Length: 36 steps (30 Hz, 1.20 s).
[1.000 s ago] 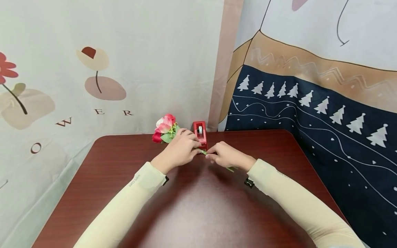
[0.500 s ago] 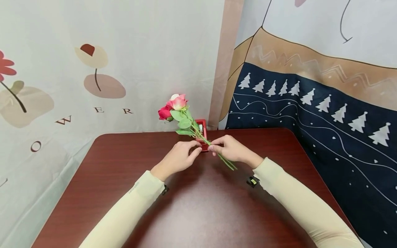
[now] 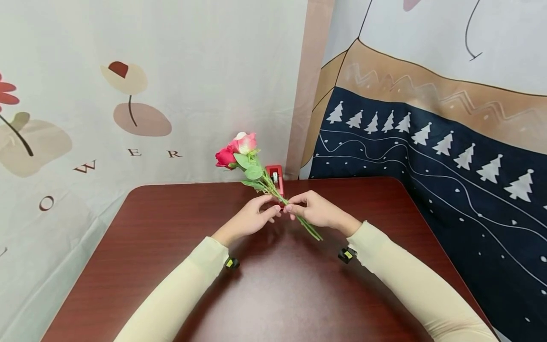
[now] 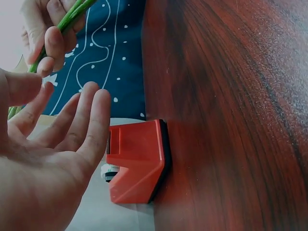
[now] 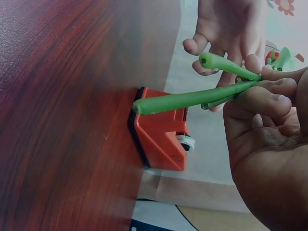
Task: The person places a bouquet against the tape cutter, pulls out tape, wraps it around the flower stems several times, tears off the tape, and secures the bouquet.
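A small bunch of roses (image 3: 242, 145), red and pink-white with green leaves, is held above the table. My right hand (image 3: 318, 209) pinches its green stems (image 5: 192, 98) between thumb and fingers; the cut ends stick out toward me. Close by on the left is my left hand (image 3: 249, 216), its fingers mostly extended and apart in the left wrist view, its thumb tip beside the stems. Whether it touches them is hard to make out. Behind the stems a red tape dispenser (image 4: 137, 161) with a small white roll stands on the table.
The dark reddish wooden table (image 3: 273, 294) has its far edge against a pale printed curtain (image 3: 213, 85). At the right hangs a navy cloth (image 3: 384, 152) with white trees. The dispenser stands near the far edge.
The left hand has come off the stems it covered, and the roses have swung upward from the table in the right hand. Lately the left fingertips have moved slightly right, closer to the stems.
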Available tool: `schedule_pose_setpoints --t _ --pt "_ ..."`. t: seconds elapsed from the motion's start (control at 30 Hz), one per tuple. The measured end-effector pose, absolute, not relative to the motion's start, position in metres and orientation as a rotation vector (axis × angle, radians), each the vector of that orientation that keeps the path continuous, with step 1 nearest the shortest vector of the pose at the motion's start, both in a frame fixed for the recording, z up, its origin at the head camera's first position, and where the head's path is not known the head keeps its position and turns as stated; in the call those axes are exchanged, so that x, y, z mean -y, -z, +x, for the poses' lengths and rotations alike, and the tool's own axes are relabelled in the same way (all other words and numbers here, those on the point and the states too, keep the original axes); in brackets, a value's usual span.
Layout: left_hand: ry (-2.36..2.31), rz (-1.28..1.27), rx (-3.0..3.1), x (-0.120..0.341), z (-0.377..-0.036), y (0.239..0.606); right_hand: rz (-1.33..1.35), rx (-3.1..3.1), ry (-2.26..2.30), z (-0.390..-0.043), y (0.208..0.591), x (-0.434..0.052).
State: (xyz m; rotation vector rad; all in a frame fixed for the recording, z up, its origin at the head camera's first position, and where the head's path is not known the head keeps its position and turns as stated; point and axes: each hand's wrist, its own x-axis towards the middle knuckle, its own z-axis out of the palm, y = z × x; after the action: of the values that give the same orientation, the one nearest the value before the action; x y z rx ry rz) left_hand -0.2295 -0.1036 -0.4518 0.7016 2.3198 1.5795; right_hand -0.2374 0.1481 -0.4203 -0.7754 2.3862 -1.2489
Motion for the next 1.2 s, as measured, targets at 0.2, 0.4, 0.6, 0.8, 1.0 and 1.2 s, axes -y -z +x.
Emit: schedule_pose_setpoints --t 0.2,0.4,0.6,0.8,1.0,1.2 --pt "-1.592 0.678 -2.335 0.105 -0.227 0.450 -0.780 -2.372 1.260 -0.236 0.421 -0.147" --pt "-1.582 0.707 -2.372 0.108 -0.226 0.451 -0.790 -2.400 1.261 -0.235 0.422 -0.147" --pt "-1.555 0.716 -2.454 0.112 -0.224 0.449 -0.733 -2.416 1.271 -0.236 0.424 -0.149" --pt "-1.476 0.762 -2.594 0.113 -0.223 0.448 -0.679 -2.420 1.280 -0.236 0.428 -0.149" --pt "-1.549 0.756 -2.595 0.114 -0.224 0.448 -0.683 -2.455 1.263 -0.234 0.431 -0.146" --pt "-1.627 0.698 -2.567 0.115 -0.223 0.448 -0.699 -2.487 1.242 -0.234 0.433 -0.145"
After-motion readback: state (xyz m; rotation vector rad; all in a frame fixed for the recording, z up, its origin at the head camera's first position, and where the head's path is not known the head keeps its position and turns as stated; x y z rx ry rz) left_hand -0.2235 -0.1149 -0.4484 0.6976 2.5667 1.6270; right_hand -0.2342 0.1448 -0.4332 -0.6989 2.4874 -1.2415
